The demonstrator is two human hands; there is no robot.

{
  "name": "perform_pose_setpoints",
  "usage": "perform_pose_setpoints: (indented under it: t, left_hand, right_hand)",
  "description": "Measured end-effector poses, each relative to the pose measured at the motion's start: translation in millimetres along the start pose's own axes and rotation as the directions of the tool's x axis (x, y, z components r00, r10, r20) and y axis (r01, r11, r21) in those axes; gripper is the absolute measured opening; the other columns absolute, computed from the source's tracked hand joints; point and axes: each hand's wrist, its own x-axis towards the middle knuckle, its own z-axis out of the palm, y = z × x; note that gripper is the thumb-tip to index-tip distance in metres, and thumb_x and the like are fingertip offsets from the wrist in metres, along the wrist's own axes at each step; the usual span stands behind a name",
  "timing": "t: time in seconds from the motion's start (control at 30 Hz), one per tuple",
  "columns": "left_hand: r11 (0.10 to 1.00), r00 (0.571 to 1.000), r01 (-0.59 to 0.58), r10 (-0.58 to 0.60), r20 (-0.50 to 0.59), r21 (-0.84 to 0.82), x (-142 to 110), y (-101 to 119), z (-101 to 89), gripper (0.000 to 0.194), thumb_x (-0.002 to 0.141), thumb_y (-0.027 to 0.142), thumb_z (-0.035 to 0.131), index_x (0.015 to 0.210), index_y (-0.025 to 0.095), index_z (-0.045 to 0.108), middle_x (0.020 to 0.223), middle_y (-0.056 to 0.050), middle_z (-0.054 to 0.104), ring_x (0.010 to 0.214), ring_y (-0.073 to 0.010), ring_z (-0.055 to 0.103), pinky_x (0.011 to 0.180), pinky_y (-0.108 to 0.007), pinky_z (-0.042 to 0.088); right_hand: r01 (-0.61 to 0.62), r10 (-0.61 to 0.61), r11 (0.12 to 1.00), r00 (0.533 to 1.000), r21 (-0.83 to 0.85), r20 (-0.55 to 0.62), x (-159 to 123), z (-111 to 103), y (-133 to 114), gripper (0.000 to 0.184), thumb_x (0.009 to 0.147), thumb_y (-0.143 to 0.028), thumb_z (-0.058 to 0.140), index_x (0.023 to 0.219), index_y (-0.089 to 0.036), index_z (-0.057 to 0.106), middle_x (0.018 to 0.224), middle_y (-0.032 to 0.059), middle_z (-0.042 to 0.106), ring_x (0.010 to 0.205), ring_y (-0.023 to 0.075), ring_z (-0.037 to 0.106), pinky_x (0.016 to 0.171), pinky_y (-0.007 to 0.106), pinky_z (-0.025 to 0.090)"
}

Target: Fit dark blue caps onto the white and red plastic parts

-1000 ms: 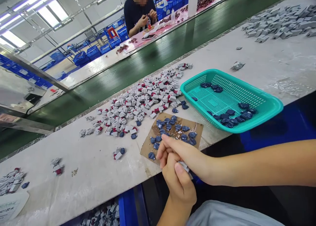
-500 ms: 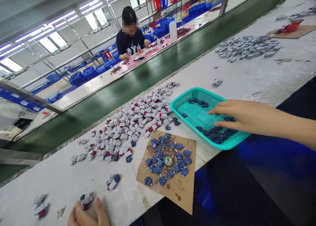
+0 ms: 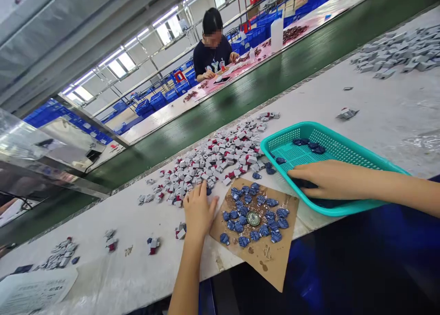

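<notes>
My left hand (image 3: 199, 209) lies palm down at the edge of a heap of small white-grey plastic parts with red bits (image 3: 213, 159), touching them beside a brown cardboard sheet (image 3: 275, 255). That sheet carries dark blue parts (image 3: 254, 234) ringed around a round metallic disc (image 3: 253, 218). My right hand (image 3: 330, 179) reaches over the lower side of a teal plastic mesh basket (image 3: 357, 152), its fingers among dark blue parts and hiding some. More dark blue parts (image 3: 311, 145) lie at the basket's far side. Neither hand visibly holds anything.
A heap of grey parts (image 3: 398, 53) lies at the far right of the white table (image 3: 309, 99). Beyond a green belt (image 3: 223, 113), a seated co-worker (image 3: 211, 53) works at another table, with a white bottle (image 3: 277, 35) and blue crates (image 3: 158, 99). A paper sheet (image 3: 37, 290) lies at the lower left.
My left hand has moved up from the table's near edge to the heap. My right hand stays at the basket, shifted toward its near side. The grey part held a second ago is gone from view.
</notes>
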Motion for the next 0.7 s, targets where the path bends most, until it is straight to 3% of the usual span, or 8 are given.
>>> perform_pose_setpoints:
  t: [0.13, 0.23, 0.3, 0.43, 0.57, 0.63, 0.7]
  left_hand:
    - [0.992, 0.991, 0.129, -0.130, -0.026, -0.012, 25.5, 16.4, 4.9, 0.058, 0.093, 0.046, 0.041, 0.130, 0.004, 0.050, 0.116, -0.023, 0.065, 0.108, -0.0403, 0.057, 0.086, -0.055, 0.042]
    - [0.981, 0.983, 0.181, -0.183, -0.022, -0.065, 41.6, 20.9, 4.2, 0.055, 0.091, 0.044, 0.045, 0.130, 0.007, 0.051, 0.112, -0.025, 0.065, 0.110, -0.0450, 0.054, 0.088, -0.061, 0.036]
    - [0.972, 0.981, 0.190, -0.192, 0.003, -0.139, 48.3, 18.4, 4.8, 0.043, 0.089, 0.037, 0.050, 0.123, 0.012, 0.057, 0.107, -0.021, 0.067, 0.108, -0.0421, 0.056, 0.089, -0.057, 0.036]
    - [0.897, 0.971, 0.234, -0.233, 0.049, -0.375, 49.9, 5.9, 10.0, 0.028, 0.084, 0.031, 0.054, 0.108, 0.018, 0.058, 0.085, -0.009, 0.068, 0.080, -0.0270, 0.064, 0.073, -0.038, 0.044]
    - [0.741, 0.956, 0.227, -0.293, 0.000, -0.633, 43.9, -0.8, 9.7, 0.029, 0.076, 0.028, 0.062, 0.103, 0.019, 0.055, 0.091, -0.004, 0.060, 0.072, -0.0172, 0.058, 0.071, -0.030, 0.044]
    - [0.612, 0.945, 0.221, -0.327, 0.011, -0.759, 36.9, 0.1, 3.9, 0.037, 0.076, 0.027, 0.061, 0.111, 0.019, 0.053, 0.092, -0.003, 0.058, 0.073, -0.0152, 0.057, 0.070, -0.028, 0.044]
    - [0.440, 0.936, 0.234, -0.342, 0.079, -0.867, 23.9, 3.2, -4.7, 0.043, 0.076, 0.030, 0.062, 0.117, 0.019, 0.053, 0.089, -0.002, 0.058, 0.073, -0.0139, 0.057, 0.065, -0.025, 0.046]
  right_hand:
    - [-0.013, 0.015, 1.000, 0.995, -0.018, 0.102, 2.3, -7.3, -6.6, 0.011, 0.082, -0.014, 0.049, 0.074, -0.020, 0.053, 0.065, 0.0012, 0.057, 0.058, 0.0165, 0.052, 0.050, 0.026, 0.024]
    - [-0.057, 0.060, 0.998, 0.992, -0.031, 0.110, 1.1, -12.3, -9.8, 0.007, 0.081, -0.016, 0.047, 0.075, -0.020, 0.049, 0.068, 0.0016, 0.057, 0.059, 0.0168, 0.050, 0.051, 0.027, 0.022]
    - [-0.085, 0.087, 0.996, 0.990, -0.022, 0.111, 0.8, -11.4, -10.9, 0.007, 0.082, -0.020, 0.047, 0.075, -0.020, 0.047, 0.068, 0.0019, 0.057, 0.059, 0.0167, 0.049, 0.051, 0.026, 0.023]
    - [-0.145, 0.143, 0.989, 0.987, 0.030, 0.074, 1.7, -3.8, -8.0, 0.007, 0.081, -0.026, 0.046, 0.077, -0.020, 0.044, 0.062, 0.0008, 0.053, 0.054, 0.0164, 0.047, 0.050, 0.027, 0.026]
    - [-0.206, 0.211, 0.972, 0.977, 0.108, -0.034, -0.2, -5.4, -2.1, 0.027, 0.087, -0.034, 0.034, 0.104, -0.020, 0.050, 0.073, 0.0028, 0.058, 0.055, 0.0172, 0.049, 0.051, 0.029, 0.034]
    - [-0.183, 0.206, 0.961, 0.973, 0.207, -0.100, -4.3, -10.8, -3.6, 0.036, 0.089, -0.043, 0.033, 0.112, -0.024, 0.054, 0.091, 0.0051, 0.063, 0.066, 0.0185, 0.057, 0.056, 0.030, 0.042]
    - [-0.155, 0.226, 0.920, 0.960, 0.360, -0.165, -10.7, -16.1, -11.7, 0.035, 0.087, -0.047, 0.041, 0.106, -0.026, 0.061, 0.102, 0.0055, 0.064, 0.079, 0.0201, 0.061, 0.063, 0.031, 0.049]
